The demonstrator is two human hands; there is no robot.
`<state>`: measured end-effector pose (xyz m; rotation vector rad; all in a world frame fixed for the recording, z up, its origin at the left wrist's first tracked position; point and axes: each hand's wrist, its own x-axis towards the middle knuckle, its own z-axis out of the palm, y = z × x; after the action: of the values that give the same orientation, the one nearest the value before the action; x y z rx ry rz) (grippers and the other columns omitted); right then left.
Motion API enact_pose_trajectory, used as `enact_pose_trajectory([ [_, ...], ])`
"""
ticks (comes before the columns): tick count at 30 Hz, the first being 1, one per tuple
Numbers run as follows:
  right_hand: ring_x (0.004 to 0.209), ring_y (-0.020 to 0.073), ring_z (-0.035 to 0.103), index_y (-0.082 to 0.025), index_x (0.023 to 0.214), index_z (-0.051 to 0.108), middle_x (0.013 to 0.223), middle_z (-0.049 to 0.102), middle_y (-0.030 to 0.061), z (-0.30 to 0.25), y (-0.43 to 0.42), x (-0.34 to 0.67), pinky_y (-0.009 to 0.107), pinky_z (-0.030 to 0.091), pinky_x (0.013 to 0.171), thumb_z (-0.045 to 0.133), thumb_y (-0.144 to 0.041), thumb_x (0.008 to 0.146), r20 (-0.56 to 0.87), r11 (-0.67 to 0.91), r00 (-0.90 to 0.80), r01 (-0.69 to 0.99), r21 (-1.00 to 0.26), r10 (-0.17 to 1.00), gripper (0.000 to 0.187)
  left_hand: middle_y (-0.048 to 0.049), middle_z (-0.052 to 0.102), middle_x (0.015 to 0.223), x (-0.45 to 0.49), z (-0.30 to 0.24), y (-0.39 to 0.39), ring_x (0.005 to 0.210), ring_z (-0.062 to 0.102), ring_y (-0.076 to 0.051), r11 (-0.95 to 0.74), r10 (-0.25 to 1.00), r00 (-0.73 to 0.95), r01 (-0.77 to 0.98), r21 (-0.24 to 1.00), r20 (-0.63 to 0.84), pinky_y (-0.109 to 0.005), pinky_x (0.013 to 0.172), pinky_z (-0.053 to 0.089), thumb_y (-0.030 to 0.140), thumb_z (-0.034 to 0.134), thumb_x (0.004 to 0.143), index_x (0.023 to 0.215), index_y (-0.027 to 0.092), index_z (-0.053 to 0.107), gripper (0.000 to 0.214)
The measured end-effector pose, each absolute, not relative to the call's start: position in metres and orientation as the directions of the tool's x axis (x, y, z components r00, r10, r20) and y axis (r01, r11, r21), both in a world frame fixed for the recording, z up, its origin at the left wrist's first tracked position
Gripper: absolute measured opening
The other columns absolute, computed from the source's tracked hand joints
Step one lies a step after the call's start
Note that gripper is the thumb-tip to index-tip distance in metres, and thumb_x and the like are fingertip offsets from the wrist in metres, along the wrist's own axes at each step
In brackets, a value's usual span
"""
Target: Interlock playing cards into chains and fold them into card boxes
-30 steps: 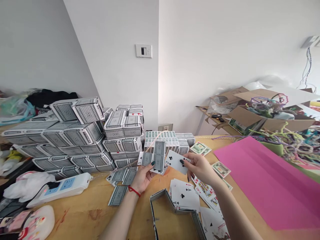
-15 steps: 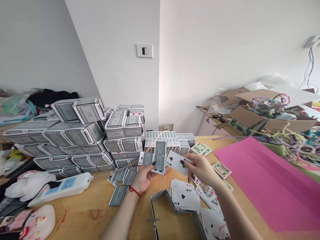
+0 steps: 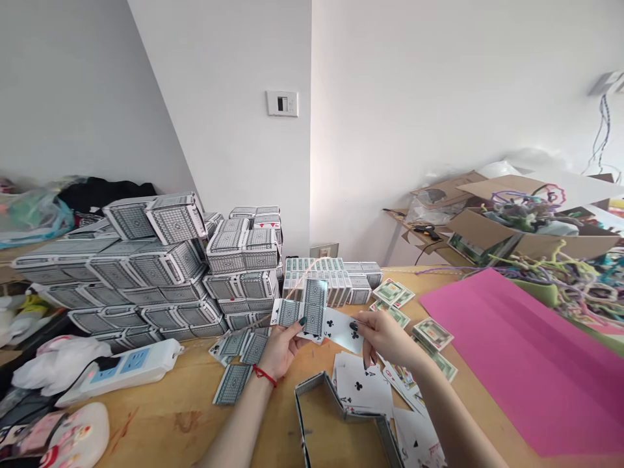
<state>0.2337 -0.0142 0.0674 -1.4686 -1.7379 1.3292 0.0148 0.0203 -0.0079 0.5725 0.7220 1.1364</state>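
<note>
Between thumb and fingers, my left hand [image 3: 284, 349] grips several overlapping playing cards [image 3: 314, 304], mostly with their grey patterned backs showing; a red cord circles the wrist. A two of clubs [image 3: 336, 330], face up, is pinched at its right end by my right hand [image 3: 383, 338], its left end close against the left hand's cards. Nearer me, an open angular frame made of cards [image 3: 312, 383] stands on the table. Beside it are loose face-up cards [image 3: 363, 383], aces among them. Left of my left hand lie several loose cards [image 3: 233, 383], mostly back up.
Stacked card blocks [image 3: 160, 260] rise at the back left, with a white power strip [image 3: 131, 370] before them. Pink paper [image 3: 517, 364] covers the right side, near green cards [image 3: 433, 333]. Farther right is a cardboard box [image 3: 531, 244] with yarn.
My right hand has shifted slightly left, tilting the two of clubs flatter and closer against the left hand's cards. The left hand has barely moved.
</note>
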Motion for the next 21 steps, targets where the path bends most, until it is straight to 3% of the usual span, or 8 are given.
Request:
enact_pose_trajectory([
  [7, 0.034, 0.0134, 0.057, -0.016, 0.081, 0.057, 0.036, 0.055, -0.0046, 0.0595, -0.0111, 0.2393, 0.019, 0.037, 0.035, 0.036, -0.029, 0.083, -0.213, -0.051, -0.328, 0.44, -0.896, 0.92, 0.024, -0.0064, 0.071, 0.092, 0.0171, -0.0068, 0.0194, 0.092, 0.065, -0.023, 0.303, 0.951, 0.238, -0.585, 0.752, -0.198, -0.034, 0.082, 0.052, 0.015, 0.072, 0.063, 0.092, 0.016, 0.064, 0.03],
  [15, 0.042, 0.0172, 0.063, -0.015, 0.077, 0.054, 0.041, 0.059, -0.0017, 0.059, -0.0073, 0.2398, 0.02, 0.04, 0.036, 0.044, -0.041, 0.08, -0.243, -0.119, -0.362, 0.333, -0.936, 0.9, 0.028, -0.006, 0.072, 0.09, 0.0194, -0.0019, 0.0177, 0.091, 0.065, -0.024, 0.289, 0.956, 0.214, -0.581, 0.761, -0.2, -0.034, 0.083, 0.051, 0.015, 0.073, 0.061, 0.094, 0.017, 0.064, 0.035],
  [21, 0.035, 0.0141, 0.059, -0.016, 0.07, 0.051, 0.042, 0.062, 0.0003, 0.0626, -0.0082, 0.2398, 0.017, 0.033, 0.031, 0.046, -0.041, 0.079, -0.27, -0.153, -0.373, 0.314, -0.937, 0.888, 0.027, -0.0057, 0.072, 0.086, 0.019, -0.0043, 0.0179, 0.093, 0.064, -0.025, 0.295, 0.953, 0.228, -0.577, 0.761, -0.197, -0.037, 0.083, 0.051, 0.013, 0.071, 0.063, 0.091, 0.019, 0.065, 0.03],
])
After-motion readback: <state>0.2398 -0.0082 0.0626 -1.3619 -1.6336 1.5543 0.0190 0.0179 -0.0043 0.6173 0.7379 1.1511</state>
